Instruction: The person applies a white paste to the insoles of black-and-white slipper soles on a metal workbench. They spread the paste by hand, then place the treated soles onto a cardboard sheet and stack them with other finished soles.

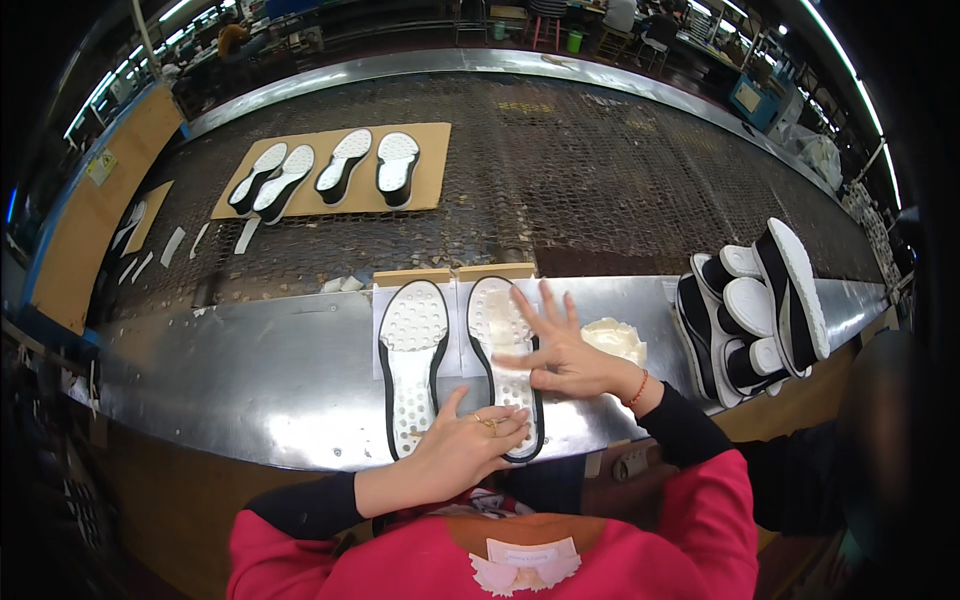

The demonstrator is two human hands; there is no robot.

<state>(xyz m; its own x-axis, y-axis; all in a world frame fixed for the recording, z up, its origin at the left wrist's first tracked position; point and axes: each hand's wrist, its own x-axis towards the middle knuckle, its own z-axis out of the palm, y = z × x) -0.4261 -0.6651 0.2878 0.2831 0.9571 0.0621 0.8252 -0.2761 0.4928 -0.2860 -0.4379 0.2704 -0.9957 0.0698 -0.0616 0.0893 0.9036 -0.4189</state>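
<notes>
Two shoe soles with white insides and black sides lie side by side at the metal table edge: the left sole [413,365] and the right sole [495,300]. Across the heel end of the right sole rests my left hand [465,445], fingers stretched and thumb apart, a ring on one finger. Above that sole's front and middle is my right hand [565,350], its fingers spread and partly blurred; whether it touches the sole I cannot tell. A ragged cream-coloured piece [615,342] lies just beyond my right wrist.
Several black-and-white soles [750,310] are stacked at the right. Across the mesh conveyor belt [600,170], more soles stand on a brown cardboard sheet [425,190], with white strips [246,236] near it. A wooden-sided housing [105,190] spans the belt's left end.
</notes>
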